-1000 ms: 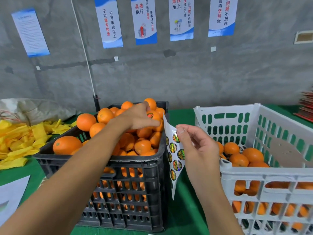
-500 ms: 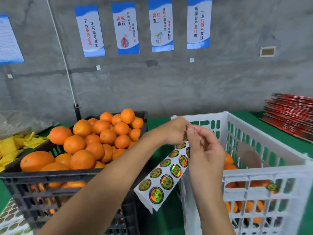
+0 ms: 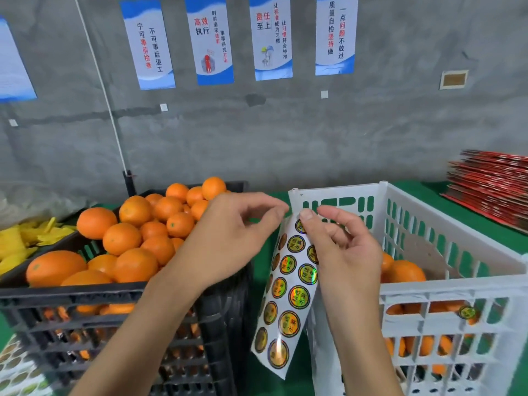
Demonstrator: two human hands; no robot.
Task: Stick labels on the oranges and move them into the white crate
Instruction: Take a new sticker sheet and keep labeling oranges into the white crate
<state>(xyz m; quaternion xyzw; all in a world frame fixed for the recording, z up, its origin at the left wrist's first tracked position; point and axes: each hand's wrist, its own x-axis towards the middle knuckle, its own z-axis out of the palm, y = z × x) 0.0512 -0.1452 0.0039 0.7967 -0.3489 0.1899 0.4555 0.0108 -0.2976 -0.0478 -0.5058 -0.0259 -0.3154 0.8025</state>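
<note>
Sticker sheet [image 3: 288,298] now hanging steeper, right hand [image 3: 343,252] pinching its top, left hand [image 3: 231,238] fingertips pinched beside.

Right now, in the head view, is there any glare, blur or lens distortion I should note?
Head view: glare on the lowest label of the sticker sheet, a bright white streak hiding its print; the other labels shine rainbow-like but stay readable; the posters lean outward and the wall line bends, a wide-angle effect; both hands and the oranges are fairly sharp; the red stack at the right edge is soft.
</note>
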